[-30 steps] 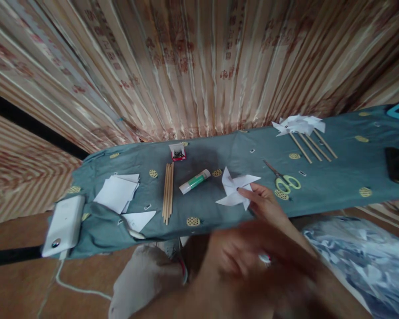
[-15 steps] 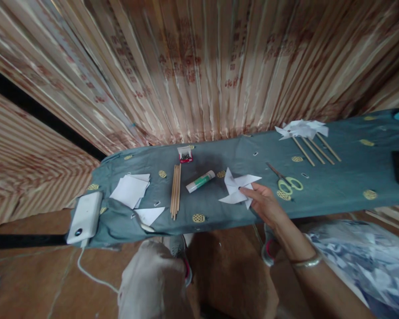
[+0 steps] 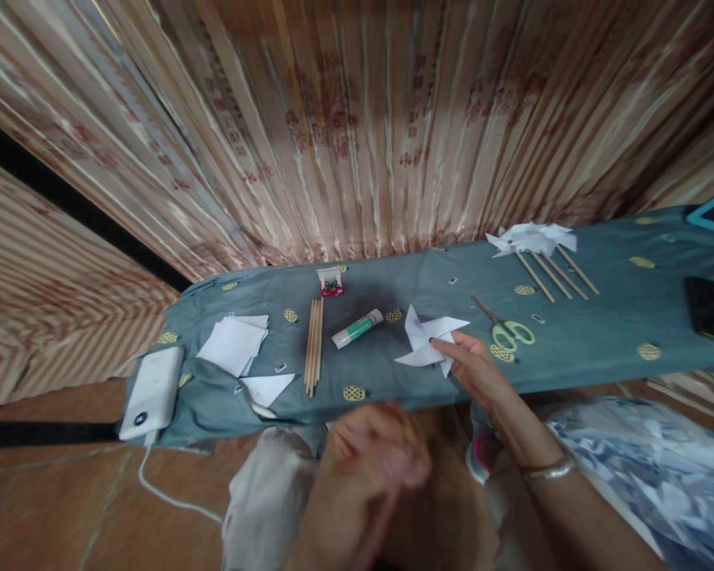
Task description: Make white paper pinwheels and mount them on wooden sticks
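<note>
A folded white paper pinwheel (image 3: 427, 339) lies on the teal cloth-covered board (image 3: 577, 337). My right hand (image 3: 476, 369) pinches its near corner between thumb and fingers. My left hand (image 3: 372, 460) is below the board's front edge, smeared by motion, so its fingers cannot be read. A bundle of wooden sticks (image 3: 314, 353) and a green-and-white glue stick (image 3: 357, 328) lie just left of the pinwheel. Green-handled scissors (image 3: 508, 327) lie to its right.
A stack of white paper squares (image 3: 233, 346) and a paper triangle (image 3: 267, 388) sit at the left, beside a white power bank (image 3: 151, 392). A small red box (image 3: 331, 280) is at the back. Finished pinwheels on sticks (image 3: 541, 247) lie far right. A striped curtain hangs behind.
My left hand dropped out of sight half a second ago and has come back up below the board's edge. My right hand has stayed on the pinwheel.
</note>
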Motion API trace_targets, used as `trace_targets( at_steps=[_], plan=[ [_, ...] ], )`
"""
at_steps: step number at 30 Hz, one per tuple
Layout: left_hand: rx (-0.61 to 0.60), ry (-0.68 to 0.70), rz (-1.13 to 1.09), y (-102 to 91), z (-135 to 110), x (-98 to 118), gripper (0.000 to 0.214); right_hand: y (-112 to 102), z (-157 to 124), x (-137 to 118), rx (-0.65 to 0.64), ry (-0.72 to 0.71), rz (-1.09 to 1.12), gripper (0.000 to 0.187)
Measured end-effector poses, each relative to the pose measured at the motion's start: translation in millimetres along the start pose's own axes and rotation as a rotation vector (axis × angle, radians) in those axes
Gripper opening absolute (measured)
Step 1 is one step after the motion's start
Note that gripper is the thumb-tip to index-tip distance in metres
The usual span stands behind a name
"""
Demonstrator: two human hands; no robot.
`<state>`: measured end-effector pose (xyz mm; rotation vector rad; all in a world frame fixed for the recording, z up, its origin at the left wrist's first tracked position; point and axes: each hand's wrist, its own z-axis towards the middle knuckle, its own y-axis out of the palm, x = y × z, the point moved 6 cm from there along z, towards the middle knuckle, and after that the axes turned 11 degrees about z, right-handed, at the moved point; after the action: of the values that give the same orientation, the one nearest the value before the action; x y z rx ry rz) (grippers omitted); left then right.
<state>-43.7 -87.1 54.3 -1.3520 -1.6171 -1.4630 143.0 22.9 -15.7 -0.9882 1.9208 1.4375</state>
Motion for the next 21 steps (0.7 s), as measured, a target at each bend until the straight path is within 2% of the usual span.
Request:
trace_targets(
  at_steps=[2, 3, 5, 7, 9, 12, 15, 18, 21],
  plan=[
    [0.134, 0.150, 0.100, -20.9, 46, 24, 0.024, -2, -1, 1, 0.001, 0.009, 0.002, 0.028],
    [0.239, 0.260, 0.193, -35.7, 65, 35, 0.023, -3, -1, 1, -0.001, 0.010, 0.003, 0.028],
    [0.399, 0.376, 0.503, -62.5, 97, 46, 0.015, -4, -2, 0, -0.010, 0.004, 0.003, 0.028],
    [0.446, 0.423, 0.746, -81.6, 122, 46, 0.021, -3, -2, -2, -0.015, 0.002, 0.005, 0.028],
    [0.430, 0.413, 0.967, -91.8, 141, 36, 0.034, -2, -2, -3, -0.011, 0.010, 0.004, 0.029],
    [0.329, 0.473, 1.275, -87.7, 155, 21, 0.048, 0, -1, -4, -0.004, 0.025, 0.004, 0.030],
    [0.264, 0.440, 1.457, -82.9, 164, 5, 0.039, 2, 0, -6, -0.020, 0.030, 0.009, 0.029],
    [0.259, 0.412, 1.526, -78.8, 174, -4, 0.023, 3, -1, -5, -0.017, 0.053, -0.012, 0.029],
    [0.299, 0.401, 1.497, -70.8, 188, -8, 0.023, 3, -1, -5, -0.011, 0.069, -0.034, 0.031]
  ],
)
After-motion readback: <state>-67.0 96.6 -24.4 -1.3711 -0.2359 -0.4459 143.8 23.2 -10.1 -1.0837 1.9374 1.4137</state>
